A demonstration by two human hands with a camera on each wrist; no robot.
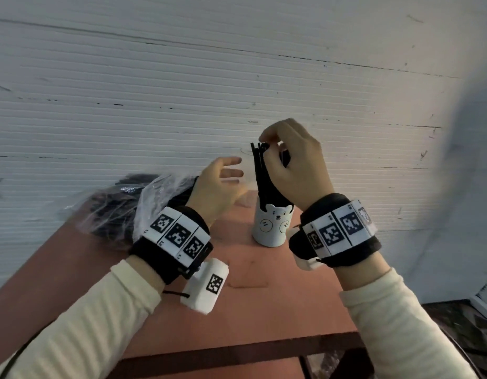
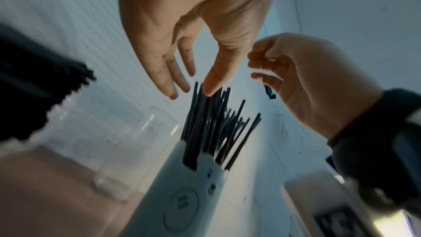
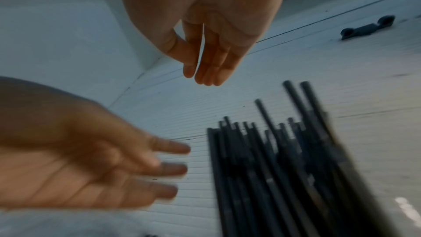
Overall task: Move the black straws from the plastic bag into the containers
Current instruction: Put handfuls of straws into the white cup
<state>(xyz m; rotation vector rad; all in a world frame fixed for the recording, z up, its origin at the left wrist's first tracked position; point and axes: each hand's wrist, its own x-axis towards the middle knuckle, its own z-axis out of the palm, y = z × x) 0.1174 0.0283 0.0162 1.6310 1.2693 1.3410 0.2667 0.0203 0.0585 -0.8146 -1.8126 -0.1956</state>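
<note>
A white bear-face cup (image 1: 271, 228) (image 2: 187, 201) stands on the table with a bundle of black straws (image 1: 264, 176) (image 2: 212, 129) (image 3: 273, 168) upright in it. My right hand (image 1: 275, 149) (image 3: 200, 71) hovers over the straw tops. Its fingers hang down close together with nothing between them, the tips at or just above the tallest straws. My left hand (image 1: 226, 173) (image 2: 182, 82) is left of the bundle, fingers spread and empty. Behind my left wrist lies the clear plastic bag (image 1: 119, 209) (image 2: 102, 150), with more black straws inside.
The red-brown table (image 1: 264, 296) stands against a white ribbed wall (image 1: 237, 77). Its front edge is near my elbows, with dark floor at the lower right. A small dark clip (image 3: 366, 28) is fixed on the wall beyond the cup.
</note>
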